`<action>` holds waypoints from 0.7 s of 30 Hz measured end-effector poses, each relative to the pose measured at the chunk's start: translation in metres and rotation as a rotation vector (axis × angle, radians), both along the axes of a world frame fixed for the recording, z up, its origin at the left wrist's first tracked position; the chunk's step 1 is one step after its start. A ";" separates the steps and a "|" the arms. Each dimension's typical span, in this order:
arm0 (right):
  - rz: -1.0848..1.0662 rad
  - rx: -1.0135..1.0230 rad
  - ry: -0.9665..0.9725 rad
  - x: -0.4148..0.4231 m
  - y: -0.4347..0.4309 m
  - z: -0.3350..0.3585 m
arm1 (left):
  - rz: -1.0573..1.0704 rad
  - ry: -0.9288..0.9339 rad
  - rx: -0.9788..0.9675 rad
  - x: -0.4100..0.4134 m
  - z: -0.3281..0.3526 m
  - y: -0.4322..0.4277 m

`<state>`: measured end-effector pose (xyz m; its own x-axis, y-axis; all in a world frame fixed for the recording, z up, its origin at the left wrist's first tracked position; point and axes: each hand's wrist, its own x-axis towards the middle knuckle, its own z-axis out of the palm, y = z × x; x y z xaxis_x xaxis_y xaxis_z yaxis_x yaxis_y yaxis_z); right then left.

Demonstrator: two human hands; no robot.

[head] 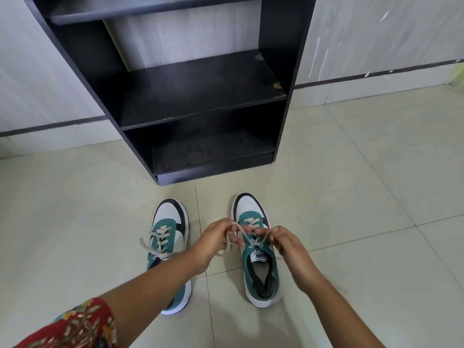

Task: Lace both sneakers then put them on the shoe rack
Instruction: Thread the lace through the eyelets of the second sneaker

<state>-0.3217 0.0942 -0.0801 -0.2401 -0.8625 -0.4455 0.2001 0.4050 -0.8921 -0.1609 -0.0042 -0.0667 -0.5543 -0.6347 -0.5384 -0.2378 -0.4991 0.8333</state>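
Two teal, white and black sneakers stand on the tiled floor, toes pointing at the rack. The left sneaker (167,229) has its cream lace threaded, loose ends lying over its side; my left forearm crosses its heel. Over the right sneaker (258,267), my left hand (216,241) and my right hand (288,243) each pinch an end of its cream lace (247,238), which crosses between them above the eyelets. The dark shoe rack (200,111) stands just beyond, its shelves bare.
The rack stands against a pale wall with a dark skirting strip. Beige floor tiles spread to the left and right of the sneakers. A red patterned sleeve (80,325) shows at the bottom left.
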 end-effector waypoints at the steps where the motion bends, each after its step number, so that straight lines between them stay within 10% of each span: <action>1: -0.040 -0.021 -0.059 0.004 -0.002 -0.001 | 0.006 0.018 0.011 -0.003 0.002 0.001; 11: -0.075 -0.061 -0.117 0.017 -0.005 -0.005 | -0.234 0.082 -0.179 -0.019 0.002 0.019; 21: 0.120 -0.169 -0.046 0.014 -0.002 -0.004 | -0.136 -0.058 0.056 -0.019 -0.008 0.006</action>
